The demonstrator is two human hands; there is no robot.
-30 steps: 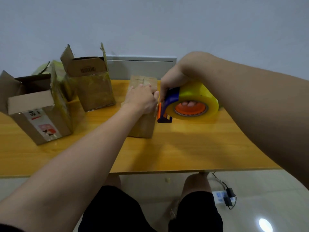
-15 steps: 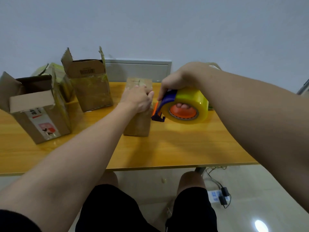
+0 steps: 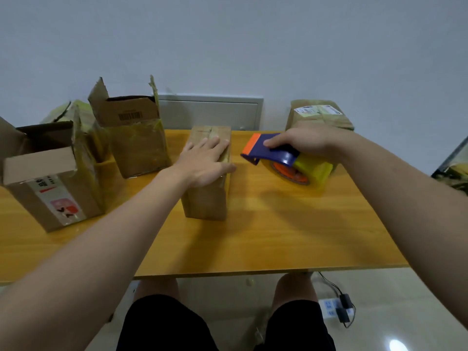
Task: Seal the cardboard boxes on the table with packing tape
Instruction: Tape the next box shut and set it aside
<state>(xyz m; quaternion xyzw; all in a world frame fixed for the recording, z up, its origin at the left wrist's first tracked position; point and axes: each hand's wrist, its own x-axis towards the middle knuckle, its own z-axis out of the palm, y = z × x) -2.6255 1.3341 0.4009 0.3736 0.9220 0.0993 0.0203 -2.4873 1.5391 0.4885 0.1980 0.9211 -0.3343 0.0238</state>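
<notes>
Cardboard box lies under the flat left hand; right hand fingers grip the tape dispenser, which should next meet its seam.

Left box cut by edge; label unreadable.

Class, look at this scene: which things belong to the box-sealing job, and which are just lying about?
Belongs to the job:
tape dispenser, gripped by the right hand
closed box, under the flat left hand
near open box
far open box

Just lying about:
power strip on the floor
wall panel behind the table
</notes>
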